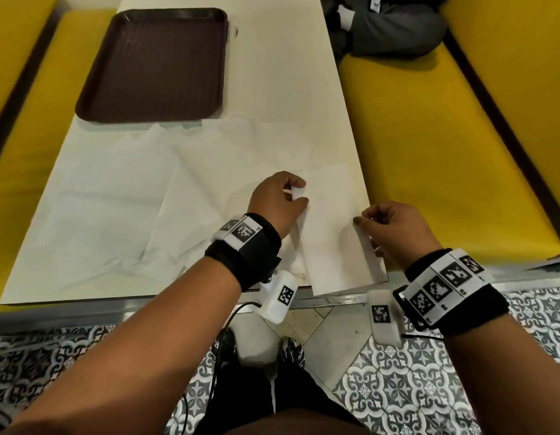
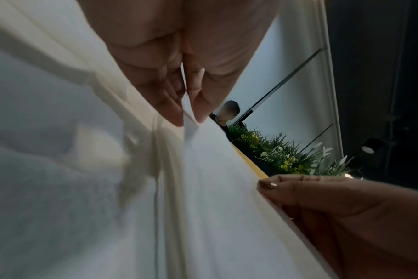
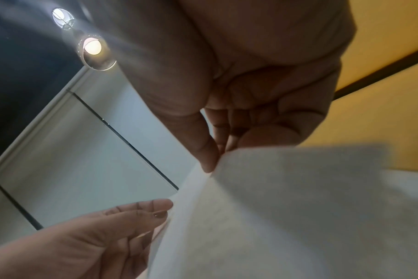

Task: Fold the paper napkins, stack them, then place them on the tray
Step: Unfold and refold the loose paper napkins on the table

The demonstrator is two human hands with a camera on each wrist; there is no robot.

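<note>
A white paper napkin (image 1: pixel 332 233), folded into a long strip, lies at the table's near right corner. My left hand (image 1: pixel 296 196) pinches its far left corner between thumb and fingers, seen close in the left wrist view (image 2: pixel 187 117). My right hand (image 1: pixel 362 218) pinches the strip's right edge, and the right wrist view (image 3: pixel 212 166) shows thumb and fingers closed on the paper. Larger unfolded white napkins (image 1: pixel 121 196) are spread over the near left of the table. The dark brown tray (image 1: pixel 153 64) sits bare at the far left.
The cream table (image 1: pixel 288 73) runs away from me between yellow bench seats (image 1: pixel 429 152). A person in dark clothes (image 1: pixel 388 23) sits at the far right. Patterned floor tiles and my shoes show below the table's near edge.
</note>
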